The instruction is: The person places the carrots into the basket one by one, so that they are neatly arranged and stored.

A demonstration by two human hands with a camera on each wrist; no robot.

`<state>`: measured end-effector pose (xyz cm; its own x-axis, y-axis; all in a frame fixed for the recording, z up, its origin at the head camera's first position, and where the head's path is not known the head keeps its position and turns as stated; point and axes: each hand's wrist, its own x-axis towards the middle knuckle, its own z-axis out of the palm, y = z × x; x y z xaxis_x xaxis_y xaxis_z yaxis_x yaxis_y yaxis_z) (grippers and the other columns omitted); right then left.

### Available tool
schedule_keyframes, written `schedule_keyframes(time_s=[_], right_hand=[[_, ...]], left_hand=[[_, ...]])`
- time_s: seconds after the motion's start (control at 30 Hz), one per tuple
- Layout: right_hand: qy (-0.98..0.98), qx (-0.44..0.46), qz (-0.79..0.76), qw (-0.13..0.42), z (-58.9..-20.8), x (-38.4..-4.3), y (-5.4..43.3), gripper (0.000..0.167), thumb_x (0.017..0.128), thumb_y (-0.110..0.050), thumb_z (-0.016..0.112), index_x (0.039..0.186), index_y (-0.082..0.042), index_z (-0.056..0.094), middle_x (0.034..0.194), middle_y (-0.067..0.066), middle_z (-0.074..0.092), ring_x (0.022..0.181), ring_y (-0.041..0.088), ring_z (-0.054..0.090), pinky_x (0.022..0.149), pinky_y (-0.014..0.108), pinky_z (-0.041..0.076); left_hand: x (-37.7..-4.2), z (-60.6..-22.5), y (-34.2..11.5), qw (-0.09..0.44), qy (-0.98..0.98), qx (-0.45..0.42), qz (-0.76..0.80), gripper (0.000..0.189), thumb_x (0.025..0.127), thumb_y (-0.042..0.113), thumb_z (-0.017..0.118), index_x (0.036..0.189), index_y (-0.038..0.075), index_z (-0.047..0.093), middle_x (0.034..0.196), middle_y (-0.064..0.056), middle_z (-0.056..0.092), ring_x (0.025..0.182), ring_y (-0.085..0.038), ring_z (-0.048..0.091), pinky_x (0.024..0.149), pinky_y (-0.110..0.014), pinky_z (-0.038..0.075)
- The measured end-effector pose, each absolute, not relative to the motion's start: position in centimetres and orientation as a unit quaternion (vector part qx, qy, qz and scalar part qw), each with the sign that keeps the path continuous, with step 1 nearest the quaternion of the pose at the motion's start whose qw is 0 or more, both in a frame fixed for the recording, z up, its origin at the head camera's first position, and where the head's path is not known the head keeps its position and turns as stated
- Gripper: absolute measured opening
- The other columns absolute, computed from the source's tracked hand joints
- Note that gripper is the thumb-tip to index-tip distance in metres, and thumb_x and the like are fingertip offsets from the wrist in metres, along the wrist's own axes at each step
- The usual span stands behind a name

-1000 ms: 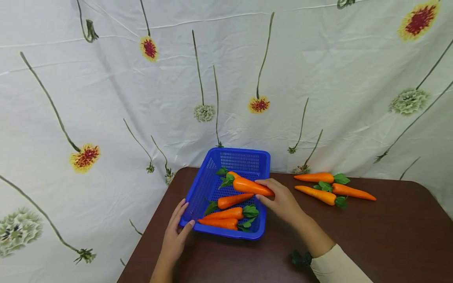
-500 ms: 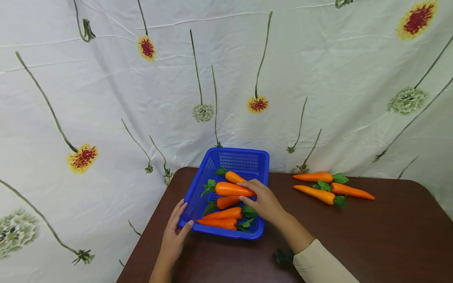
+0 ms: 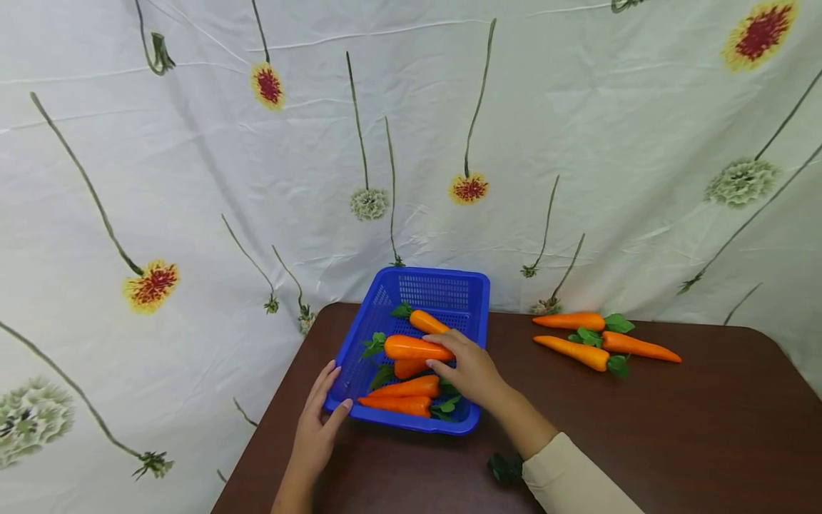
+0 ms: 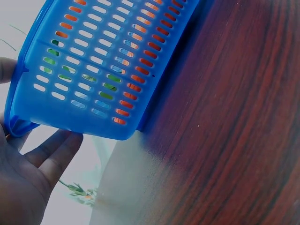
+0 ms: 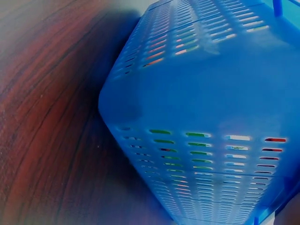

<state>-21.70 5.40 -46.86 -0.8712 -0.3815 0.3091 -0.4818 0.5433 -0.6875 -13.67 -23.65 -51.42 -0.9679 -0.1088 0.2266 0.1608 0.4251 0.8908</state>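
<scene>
A blue plastic basket [image 3: 478,300] with slotted walls holds several orange carrots with green leaves. My right hand [image 3: 474,368] is over the basket and grips a carrot [image 3: 411,348] by its narrow end, its leafy end pointing left. That carrot lies across another carrot [image 3: 409,368], partly covered by it. Behind it is a yellower carrot [image 3: 427,321], and two more carrots [image 3: 404,389] lie near the front wall. My left hand [image 3: 316,428] holds the basket's front left corner, thumb at the front rim and fingers along the left side. The right wrist view mostly shows the basket's outer wall [image 5: 187,103].
Three carrots [image 3: 571,351] lie on the dark brown table [image 3: 719,428] to the right of the basket. A white flower-printed cloth [image 3: 411,157] hangs behind the table. A small dark object [image 3: 504,467] sits by my right sleeve.
My right hand has moved left and slightly down over the basket with the carrot, which now lies lower among the others. My left hand stays at the corner.
</scene>
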Motion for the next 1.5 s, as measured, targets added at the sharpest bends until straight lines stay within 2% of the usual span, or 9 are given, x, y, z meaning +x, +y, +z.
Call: schedule_keyframes(time_s=[0.17,0.33,0.47,0.57,0.67,0.97,1.5], right_hand=[[-0.886,0.242,0.39,0.063,-46.94,-21.78,5.41,0.044,0.095,-0.033,0.071,0.136,-0.022,0.063,0.139,0.005,0.063,0.125,0.03,0.062,0.101,0.053,0.052],[-0.893,0.239,0.377,0.059,-46.97,-21.88,5.35,0.044,0.095,-0.035,0.07,0.137,-0.023,0.062,0.141,0.005,0.062,0.126,0.03,0.062,0.101,0.053,0.052],[-0.895,0.241,0.371,0.058,-46.91,-21.93,5.28,0.048,0.094,-0.036,0.071,0.139,-0.022,0.06,0.141,0.003,0.062,0.127,0.03,0.06,0.1,0.055,0.052],[-0.899,0.239,0.363,0.058,-46.84,-21.93,5.27,0.063,0.09,-0.042,0.075,0.146,-0.021,0.054,0.149,0.002,0.054,0.137,0.031,0.051,0.102,0.059,0.049],[-0.902,0.234,0.358,0.054,-46.79,-21.9,5.25,0.078,0.086,-0.047,0.078,0.152,-0.022,0.046,0.157,0.002,0.043,0.144,0.032,0.043,0.102,0.063,0.047],[-0.899,0.238,0.362,0.063,-46.95,-22.06,5.38,0.077,0.086,-0.049,0.078,0.15,-0.019,0.048,0.153,0.004,0.047,0.14,0.033,0.047,0.105,0.06,0.047],[-0.868,0.229,0.432,0.082,-47.44,-21.85,6.11,0.063,0.091,-0.037,0.076,0.147,-0.021,0.053,0.149,0.004,0.051,0.14,0.03,0.047,0.108,0.055,0.047]], left_hand=[[-13.69,-51.32,-23.6,0.125,-0.836,-0.013,-0.535,0.057,0.099,0.013,0.063,0.153,0.02,0.045,0.167,0.0,0.03,0.145,-0.023,0.035,0.098,-0.002,0.036],[-13.67,-51.21,-23.6,0.125,-0.836,-0.014,-0.534,0.057,0.099,0.013,0.063,0.153,0.02,0.045,0.167,0.0,0.03,0.146,-0.022,0.035,0.098,-0.002,0.036],[-13.66,-51.27,-23.64,0.129,-0.833,-0.014,-0.538,0.057,0.099,0.013,0.063,0.153,0.019,0.045,0.166,0.0,0.03,0.143,-0.005,0.035,0.098,-0.002,0.036],[-13.7,-51.49,-23.71,0.136,-0.829,-0.021,-0.542,0.057,0.099,0.013,0.064,0.152,0.017,0.046,0.166,-0.001,0.031,0.137,0.01,0.033,0.099,-0.001,0.036],[-13.72,-51.63,-23.72,0.139,-0.828,-0.026,-0.542,0.057,0.099,0.012,0.064,0.152,0.016,0.046,0.166,-0.002,0.031,0.135,0.016,0.032,0.099,-0.001,0.036],[-13.74,-51.44,-23.52,0.137,-0.828,-0.022,-0.543,0.057,0.099,0.011,0.063,0.152,0.018,0.046,0.166,-0.001,0.03,0.135,0.014,0.032,0.099,-0.002,0.036],[-13.76,-51.69,-23.68,0.134,-0.834,-0.017,-0.535,0.056,0.099,0.014,0.064,0.152,0.02,0.046,0.166,0.0,0.031,0.136,0.012,0.031,0.099,-0.002,0.035]])
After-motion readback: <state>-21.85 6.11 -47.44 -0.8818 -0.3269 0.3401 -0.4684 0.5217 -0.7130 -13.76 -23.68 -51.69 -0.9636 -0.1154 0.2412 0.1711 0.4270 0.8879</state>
